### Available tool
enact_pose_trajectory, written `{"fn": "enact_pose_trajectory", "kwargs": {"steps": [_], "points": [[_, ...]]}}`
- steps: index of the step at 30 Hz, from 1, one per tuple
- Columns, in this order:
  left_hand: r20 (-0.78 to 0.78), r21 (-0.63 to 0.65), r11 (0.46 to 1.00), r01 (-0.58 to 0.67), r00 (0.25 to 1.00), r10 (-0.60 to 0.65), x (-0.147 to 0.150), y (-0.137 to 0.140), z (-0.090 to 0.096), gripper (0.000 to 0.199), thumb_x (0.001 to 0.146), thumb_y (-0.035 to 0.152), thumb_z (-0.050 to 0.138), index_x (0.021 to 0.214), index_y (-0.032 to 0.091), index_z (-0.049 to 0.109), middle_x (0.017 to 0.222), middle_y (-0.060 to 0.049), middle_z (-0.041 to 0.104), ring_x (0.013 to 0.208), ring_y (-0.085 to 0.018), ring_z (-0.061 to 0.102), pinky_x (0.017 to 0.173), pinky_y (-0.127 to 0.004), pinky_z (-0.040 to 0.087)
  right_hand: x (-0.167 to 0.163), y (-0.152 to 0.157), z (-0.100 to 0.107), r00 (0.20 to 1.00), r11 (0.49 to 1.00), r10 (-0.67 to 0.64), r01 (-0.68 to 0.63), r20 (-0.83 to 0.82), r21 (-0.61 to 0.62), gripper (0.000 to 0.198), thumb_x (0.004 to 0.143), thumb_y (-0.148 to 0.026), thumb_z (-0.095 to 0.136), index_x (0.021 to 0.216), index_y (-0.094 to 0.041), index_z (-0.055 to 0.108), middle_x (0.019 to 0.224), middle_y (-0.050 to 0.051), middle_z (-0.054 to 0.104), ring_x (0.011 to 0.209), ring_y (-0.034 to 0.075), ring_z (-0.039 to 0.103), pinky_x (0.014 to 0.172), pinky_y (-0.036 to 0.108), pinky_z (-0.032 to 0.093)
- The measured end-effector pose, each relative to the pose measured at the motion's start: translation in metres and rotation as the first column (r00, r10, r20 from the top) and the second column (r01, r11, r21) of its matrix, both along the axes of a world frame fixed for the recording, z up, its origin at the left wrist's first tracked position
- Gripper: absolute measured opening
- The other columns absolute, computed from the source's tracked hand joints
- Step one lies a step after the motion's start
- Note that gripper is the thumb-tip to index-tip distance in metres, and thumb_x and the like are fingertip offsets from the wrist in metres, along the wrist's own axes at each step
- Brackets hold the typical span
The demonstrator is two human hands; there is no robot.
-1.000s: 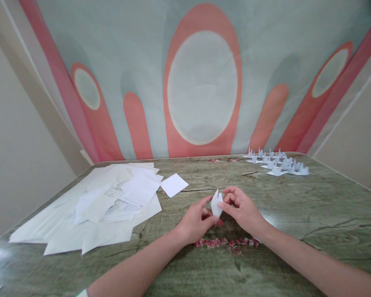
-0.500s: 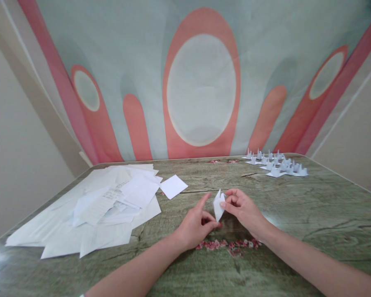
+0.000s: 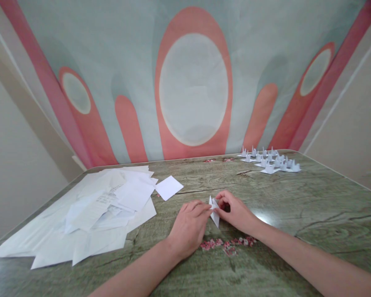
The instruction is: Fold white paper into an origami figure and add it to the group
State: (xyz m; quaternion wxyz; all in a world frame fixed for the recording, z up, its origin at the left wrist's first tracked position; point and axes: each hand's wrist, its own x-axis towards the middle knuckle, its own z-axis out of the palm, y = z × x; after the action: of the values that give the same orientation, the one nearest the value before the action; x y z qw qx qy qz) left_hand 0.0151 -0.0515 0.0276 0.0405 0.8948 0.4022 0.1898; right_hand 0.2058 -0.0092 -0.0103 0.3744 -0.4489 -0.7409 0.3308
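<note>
Two bare hands meet over the middle of a wood-patterned table [image 3: 297,198] in the head camera's view, with one small folded white paper [image 3: 215,219] between them. The paper stands tilted above the tabletop, a narrow tip at its upper end and a longer point at its lower end; whether that lower point touches the table, I cannot tell. The right hand [image 3: 235,211] pinches the paper's right side between thumb and index finger, the other fingers curled in behind. The left hand [image 3: 189,226] lies back upward, its fingers pressed together and stretched toward the right, the fingertips touching the paper's upper left part. Its thumb is hidden, so I cannot tell whether this hand pinches the paper or only rests against it.

Just below the hands runs a printed strip of pink and red flowers [image 3: 228,244] on the tabletop. Beyond the left hand, toward the far edge, lies a flat white square sheet [image 3: 169,188], one corner beside a wide, loose pile of papers [image 3: 95,243]. Some sheets in that pile carry printed lines too small to read. At the far right, well apart from the hands, stands a cluster of white folded paper figures [image 3: 268,169] with upright points. Behind the table hangs a grey-green backdrop [image 3: 193,88] with red rounded shapes and pale ovals.
</note>
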Motion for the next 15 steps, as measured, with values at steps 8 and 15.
{"fn": "enact_pose_trajectory", "kwargs": {"steps": [8,15], "points": [[-0.161,0.004,1.0,0.016,0.987,-0.015,0.003,-0.001,0.001,0.031,0.088,0.02,0.042,0.117,0.018,0.052,0.116,-0.006,0.059,0.111,-0.022,0.044,0.094,-0.038,0.032,0.003,-0.002,0.002,0.982,0.99,-0.078,0.055,0.172,0.133,0.024,0.072,-0.021,0.061,0.095,-0.02,0.052,0.082,0.001,0.057,0.08,0.018,0.052,0.073,0.033,0.042],[-0.218,0.04,0.999,0.017,0.976,-0.007,0.005,-0.004,-0.002,0.03,0.088,0.023,0.044,0.116,0.016,0.052,0.115,-0.006,0.058,0.106,-0.021,0.047,0.096,-0.036,0.029,0.005,-0.015,0.015,0.837,0.903,-0.039,-0.204,0.546,0.377,0.015,0.082,-0.014,0.051,0.087,-0.021,0.064,0.085,0.006,0.057,0.082,0.02,0.05,0.071,0.034,0.039]]}}
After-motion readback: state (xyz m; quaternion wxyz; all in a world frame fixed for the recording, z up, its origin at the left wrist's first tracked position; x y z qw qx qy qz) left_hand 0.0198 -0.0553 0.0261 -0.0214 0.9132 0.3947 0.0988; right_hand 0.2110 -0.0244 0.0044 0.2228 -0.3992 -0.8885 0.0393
